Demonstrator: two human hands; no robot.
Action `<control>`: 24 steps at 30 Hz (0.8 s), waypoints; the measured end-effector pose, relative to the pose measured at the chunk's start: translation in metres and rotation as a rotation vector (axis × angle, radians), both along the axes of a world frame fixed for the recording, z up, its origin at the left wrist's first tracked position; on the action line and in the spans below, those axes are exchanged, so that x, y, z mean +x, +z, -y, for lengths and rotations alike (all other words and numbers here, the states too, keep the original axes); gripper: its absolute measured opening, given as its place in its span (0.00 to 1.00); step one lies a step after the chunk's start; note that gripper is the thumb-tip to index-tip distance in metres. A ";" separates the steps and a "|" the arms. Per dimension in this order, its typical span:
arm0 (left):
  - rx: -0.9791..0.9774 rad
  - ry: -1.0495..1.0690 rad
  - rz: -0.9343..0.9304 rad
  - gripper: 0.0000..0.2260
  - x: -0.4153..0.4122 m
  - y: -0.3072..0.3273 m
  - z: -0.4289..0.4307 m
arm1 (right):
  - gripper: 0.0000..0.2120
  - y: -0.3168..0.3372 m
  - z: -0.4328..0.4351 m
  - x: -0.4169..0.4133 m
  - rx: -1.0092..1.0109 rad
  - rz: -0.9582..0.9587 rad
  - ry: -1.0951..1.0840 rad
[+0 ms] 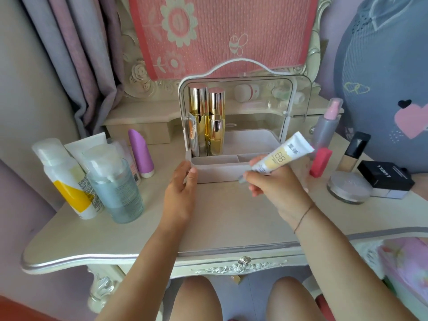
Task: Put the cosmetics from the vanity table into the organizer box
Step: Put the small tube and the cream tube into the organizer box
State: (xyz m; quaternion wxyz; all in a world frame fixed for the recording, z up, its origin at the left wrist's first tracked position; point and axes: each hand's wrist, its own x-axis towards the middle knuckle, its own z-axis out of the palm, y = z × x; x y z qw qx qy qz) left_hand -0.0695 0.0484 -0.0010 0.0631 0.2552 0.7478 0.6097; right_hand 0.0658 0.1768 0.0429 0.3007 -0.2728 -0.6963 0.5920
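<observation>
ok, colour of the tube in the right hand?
BB cream tube: white with a pale yellow band, held in the right hand; head view.

The vanity table (231, 218) carries the organizer box (217, 174), bottles (115, 181) and jars (349, 186).

Glossy gold metallic bottles (209, 121), matt plastic organizer box (217, 173)

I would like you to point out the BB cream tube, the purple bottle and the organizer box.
BB cream tube (279, 158), head view, on its printed middle.
Purple bottle (140, 152), head view, on its body.
Organizer box (217, 173), head view, on its front wall.
</observation>
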 end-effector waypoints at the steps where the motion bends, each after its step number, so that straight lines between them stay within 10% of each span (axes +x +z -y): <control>1: 0.001 0.005 -0.004 0.19 0.000 0.000 0.000 | 0.05 0.004 -0.002 -0.017 0.060 0.021 0.026; 9: 0.026 -0.031 -0.023 0.05 0.000 0.001 0.001 | 0.14 0.013 -0.013 -0.114 0.355 0.084 -0.097; 24: 0.013 -0.042 -0.035 0.17 -0.002 -0.002 0.000 | 0.03 -0.006 -0.013 -0.131 0.351 0.000 -0.172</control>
